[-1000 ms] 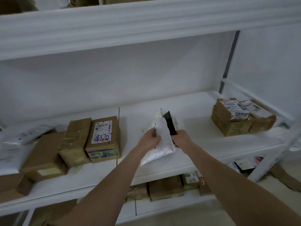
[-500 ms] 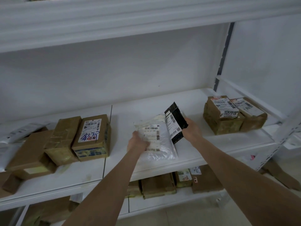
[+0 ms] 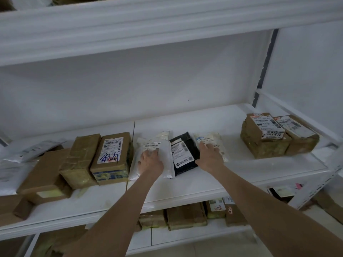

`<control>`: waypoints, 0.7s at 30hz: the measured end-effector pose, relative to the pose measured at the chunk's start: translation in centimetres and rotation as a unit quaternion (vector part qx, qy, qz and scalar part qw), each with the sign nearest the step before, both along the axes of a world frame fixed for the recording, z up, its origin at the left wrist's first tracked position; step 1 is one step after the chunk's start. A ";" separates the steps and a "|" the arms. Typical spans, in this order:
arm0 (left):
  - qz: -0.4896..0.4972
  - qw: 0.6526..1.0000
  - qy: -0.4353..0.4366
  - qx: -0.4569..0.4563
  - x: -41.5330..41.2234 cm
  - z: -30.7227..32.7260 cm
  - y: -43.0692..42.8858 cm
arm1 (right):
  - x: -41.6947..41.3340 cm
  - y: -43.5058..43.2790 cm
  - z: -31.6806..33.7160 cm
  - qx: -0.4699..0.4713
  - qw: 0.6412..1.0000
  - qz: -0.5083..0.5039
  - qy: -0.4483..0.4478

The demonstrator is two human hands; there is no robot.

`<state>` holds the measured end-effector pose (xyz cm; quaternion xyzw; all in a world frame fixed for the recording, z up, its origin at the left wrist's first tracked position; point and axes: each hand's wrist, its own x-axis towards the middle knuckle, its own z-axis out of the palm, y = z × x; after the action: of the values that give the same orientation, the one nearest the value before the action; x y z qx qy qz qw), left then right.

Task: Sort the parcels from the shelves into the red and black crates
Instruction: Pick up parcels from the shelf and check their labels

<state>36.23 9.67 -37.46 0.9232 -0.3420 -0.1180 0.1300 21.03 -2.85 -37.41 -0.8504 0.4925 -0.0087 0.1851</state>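
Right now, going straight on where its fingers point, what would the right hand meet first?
The right hand lies on the cream parcel; that first, then seemingly bare shelf to the back wall.

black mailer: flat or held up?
Flat: the black mailer rests label-up on the shelf between a white bag and a cream bag, no edge raised. The right hand lies on the cream bag.

Black parcel (image 3: 186,154) flat beside white parcel (image 3: 164,149)

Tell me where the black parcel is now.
Head view: the black parcel lies flat on the middle shelf, between a white bag on its left and a cream bag on its right.
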 end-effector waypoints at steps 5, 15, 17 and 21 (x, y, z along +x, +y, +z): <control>-0.009 1.000 -0.013 0.009 0.5 -0.1 -0.4 | 1.0 1.2 -0.1 -0.105 0.987 0.114 0.040; -0.026 0.995 0.006 0.100 1.8 -1.4 -1.7 | 1.3 1.1 -2.5 -0.111 0.965 0.169 0.167; -0.045 0.992 0.018 0.114 1.3 -1.1 -2.5 | 0.2 0.1 -2.2 -0.114 0.963 0.151 0.192; -0.076 0.989 0.033 0.121 -0.9 -0.4 -3.4 | -0.9 -0.7 -1.3 -0.122 0.974 0.125 0.145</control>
<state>35.35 6.26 -37.91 0.8991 -0.3898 -0.1984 0.0187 20.13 -3.55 -38.69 -0.9135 0.3993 0.0778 0.0067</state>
